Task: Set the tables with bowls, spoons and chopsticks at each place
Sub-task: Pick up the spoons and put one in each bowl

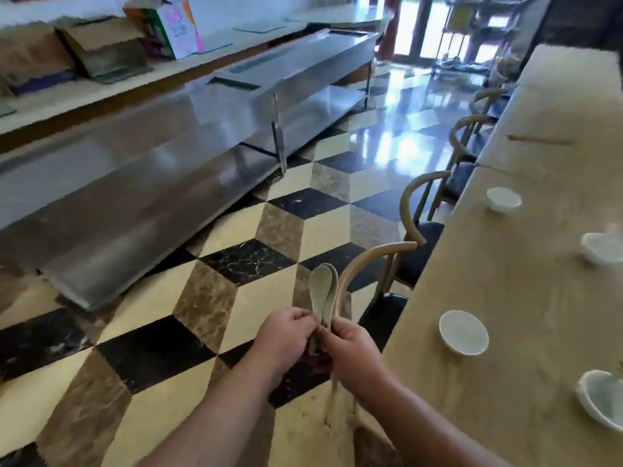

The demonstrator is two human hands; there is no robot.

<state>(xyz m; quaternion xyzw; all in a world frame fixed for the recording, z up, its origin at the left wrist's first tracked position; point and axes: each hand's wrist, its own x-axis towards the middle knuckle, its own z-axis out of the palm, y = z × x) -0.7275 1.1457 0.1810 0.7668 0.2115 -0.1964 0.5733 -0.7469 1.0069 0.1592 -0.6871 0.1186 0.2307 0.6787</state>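
Chequered marble floor fills the middle of the view; steel serving counter runs from 9 to 12 o'clock.

Long worktop along the 3 o'clock side, curved-back chairs tucked against its near edge. Four white bowls on it: nearest bowl at 4 o'clock, another at 5, two further up, one at 2 o'clock and one at 3. Chopsticks lie well beyond the bowls, blurred. No spoon visible beside any bowl, so spoons appear to be the step in hand.

Spoons: at least two pale soup spoons nested together, bowls up, held over the floor at 6 o'clock, apart from the worktop.

Risks, as judged: the nested spoons may stick, then come apart suddenly, and one could drop onto the hard floor and chip. The chair back just beside them could also catch a spoon on the way to the worktop.

Grip: left hand closed around the handles, fingers pinched on them. Right hand also closed on the handles from the other side, fingertips meeting the left's, seemingly working one spoon loose.
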